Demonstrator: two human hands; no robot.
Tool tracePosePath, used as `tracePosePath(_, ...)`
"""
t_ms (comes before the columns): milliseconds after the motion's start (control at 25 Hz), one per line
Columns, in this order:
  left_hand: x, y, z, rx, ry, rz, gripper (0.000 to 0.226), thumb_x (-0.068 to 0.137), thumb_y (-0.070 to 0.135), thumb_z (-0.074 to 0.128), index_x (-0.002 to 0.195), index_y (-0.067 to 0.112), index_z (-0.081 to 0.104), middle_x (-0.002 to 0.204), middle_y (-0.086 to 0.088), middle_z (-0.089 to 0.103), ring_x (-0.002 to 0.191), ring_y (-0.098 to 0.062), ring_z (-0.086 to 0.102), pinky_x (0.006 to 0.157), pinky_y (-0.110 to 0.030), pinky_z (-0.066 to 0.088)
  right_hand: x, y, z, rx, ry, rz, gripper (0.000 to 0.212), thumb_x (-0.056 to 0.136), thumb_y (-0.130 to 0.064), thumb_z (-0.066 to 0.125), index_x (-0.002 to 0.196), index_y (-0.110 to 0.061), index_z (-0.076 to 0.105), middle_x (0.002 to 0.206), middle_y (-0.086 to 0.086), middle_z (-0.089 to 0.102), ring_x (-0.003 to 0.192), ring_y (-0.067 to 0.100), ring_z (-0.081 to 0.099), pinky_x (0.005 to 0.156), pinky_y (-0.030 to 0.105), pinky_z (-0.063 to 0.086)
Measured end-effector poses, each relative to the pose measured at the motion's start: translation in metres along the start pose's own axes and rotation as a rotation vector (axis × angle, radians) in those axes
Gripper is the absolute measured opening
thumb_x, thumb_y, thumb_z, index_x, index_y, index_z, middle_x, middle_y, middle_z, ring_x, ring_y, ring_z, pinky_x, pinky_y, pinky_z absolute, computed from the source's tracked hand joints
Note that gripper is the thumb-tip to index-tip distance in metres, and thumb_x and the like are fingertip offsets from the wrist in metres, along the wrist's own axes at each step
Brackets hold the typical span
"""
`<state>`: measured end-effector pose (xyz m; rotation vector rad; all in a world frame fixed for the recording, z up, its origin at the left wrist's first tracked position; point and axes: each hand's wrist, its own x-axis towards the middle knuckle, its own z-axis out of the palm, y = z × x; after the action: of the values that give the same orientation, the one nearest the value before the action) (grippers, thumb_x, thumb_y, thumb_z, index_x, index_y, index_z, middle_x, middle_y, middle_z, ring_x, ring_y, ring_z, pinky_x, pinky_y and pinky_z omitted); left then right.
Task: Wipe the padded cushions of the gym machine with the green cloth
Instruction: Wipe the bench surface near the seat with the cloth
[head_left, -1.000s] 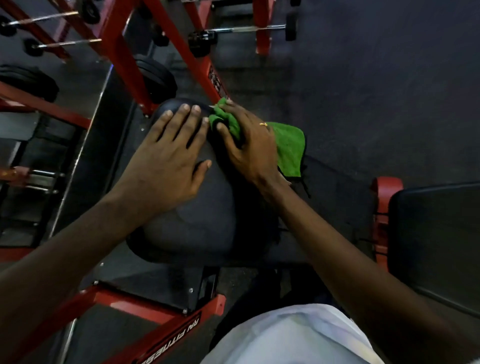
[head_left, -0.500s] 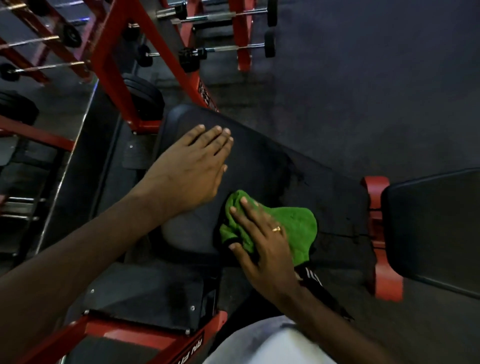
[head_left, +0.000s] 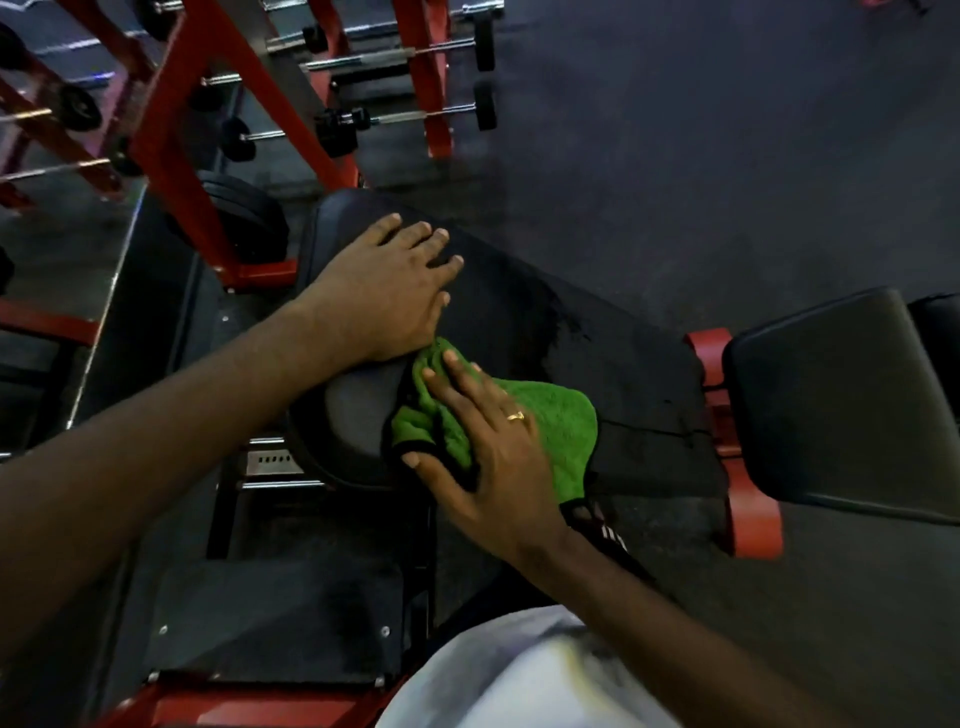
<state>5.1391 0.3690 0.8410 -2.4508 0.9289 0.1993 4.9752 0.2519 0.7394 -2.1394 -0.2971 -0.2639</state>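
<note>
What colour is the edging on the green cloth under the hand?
Black: the fluffy green cloth has a thin black hem, clearest in the head view.

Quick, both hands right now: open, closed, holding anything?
Left hand: open, flat on the black cushion.
Right hand: open, fingers spread, pressing the green cloth onto that cushion.

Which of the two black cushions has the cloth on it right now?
The centre cushion: the green cloth lies on its near end under the right hand, with the left hand flat beside it. The cushion at the right edge has nothing on it.
</note>
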Motion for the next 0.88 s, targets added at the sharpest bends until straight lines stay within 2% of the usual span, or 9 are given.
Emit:
tracePosePath(200, -0.003, 0.003, 0.006, 0.052, 0.032, -0.010, 0.064, 0.102, 0.046, 0.016, 0.158, 0.015, 0.025, 0.165, -0.014, 0.023, 0.152, -0.028, 0.022, 0.123, -0.047, 0.016, -0.015, 0.051, -0.011, 0.036, 0.061, 0.276, 0.062, 0.096, -0.050, 0.053, 0.152, -0.026, 0.044, 0.164, -0.009, 0.031, 0.150, 0.012, 0.032, 0.115, 0.049, 0.037)
tracePosePath(320, -0.002, 0.002, 0.007, 0.043, 0.030, -0.003, 0.063, 0.103, 0.045, 0.018, 0.158, 0.015, 0.025, 0.165, -0.014, 0.024, 0.152, -0.028, 0.022, 0.123, -0.048, 0.017, -0.014, 0.029, -0.009, 0.134, 0.015, 0.245, 0.064, 0.097, -0.050, 0.040, 0.157, -0.026, 0.036, 0.168, -0.007, 0.019, 0.155, 0.017, 0.019, 0.122, 0.050, 0.024)
tracePosePath(400, -0.001, 0.002, 0.009, 0.044, 0.031, -0.004, 0.063, 0.103, 0.045, 0.018, 0.158, 0.015, 0.026, 0.164, -0.014, 0.024, 0.152, -0.028, 0.022, 0.123, -0.048, 0.017, -0.012, 0.014, -0.008, 0.143, -0.008, 0.200, 0.067, 0.099, -0.059, 0.034, 0.158, -0.028, 0.032, 0.169, -0.008, 0.015, 0.156, 0.017, 0.014, 0.123, 0.047, 0.020)
tracePosePath(480, -0.001, 0.000, 0.010, 0.044, 0.026, -0.010, 0.063, 0.103, 0.045, 0.019, 0.157, 0.015, 0.027, 0.164, -0.014, 0.025, 0.152, -0.029, 0.023, 0.123, -0.049, 0.017, -0.006, 0.012, -0.002, 0.040, 0.036, 0.252, 0.069, 0.097, -0.069, 0.032, 0.157, -0.034, 0.034, 0.168, -0.011, 0.019, 0.155, 0.017, 0.019, 0.121, 0.048, 0.026)
tracePosePath(560, -0.001, 0.001, 0.010, 0.050, 0.028, -0.006, 0.063, 0.103, 0.045, 0.019, 0.157, 0.014, 0.027, 0.164, -0.015, 0.025, 0.151, -0.029, 0.023, 0.123, -0.049, 0.018, 0.007, 0.021, 0.005, -0.057, 0.086, 0.306, 0.064, 0.096, -0.067, 0.041, 0.152, -0.036, 0.041, 0.165, -0.011, 0.027, 0.151, 0.018, 0.030, 0.115, 0.048, 0.036)
tracePosePath(720, -0.002, 0.003, 0.010, 0.068, 0.039, -0.008, 0.063, 0.103, 0.045, 0.020, 0.157, 0.012, 0.028, 0.163, -0.017, 0.026, 0.151, -0.031, 0.024, 0.122, -0.051, 0.018, 0.021, 0.043, 0.003, -0.023, 0.135, 0.405, 0.058, 0.097, -0.062, 0.042, 0.146, -0.034, 0.050, 0.162, -0.009, 0.036, 0.144, 0.017, 0.044, 0.107, 0.047, 0.046)
tracePosePath(800, -0.003, 0.004, 0.009, 0.075, 0.024, -0.011, 0.064, 0.104, 0.045, 0.019, 0.157, 0.011, 0.026, 0.163, -0.018, 0.025, 0.151, -0.033, 0.023, 0.122, -0.052, 0.018, 0.009, 0.030, 0.003, -0.050, 0.141, 0.356, 0.054, 0.099, -0.058, 0.042, 0.145, -0.032, 0.052, 0.161, -0.011, 0.037, 0.142, 0.015, 0.046, 0.104, 0.046, 0.047)
tracePosePath(880, 0.001, 0.010, 0.007, 0.068, 0.023, -0.020, 0.063, 0.104, 0.045, 0.021, 0.157, 0.009, 0.024, 0.163, -0.020, 0.023, 0.151, -0.034, 0.021, 0.122, -0.052, 0.017, -0.012, 0.018, 0.003, -0.073, 0.085, 0.229, 0.051, 0.101, -0.054, 0.043, 0.146, -0.031, 0.051, 0.163, -0.013, 0.033, 0.144, 0.013, 0.043, 0.104, 0.045, 0.045)
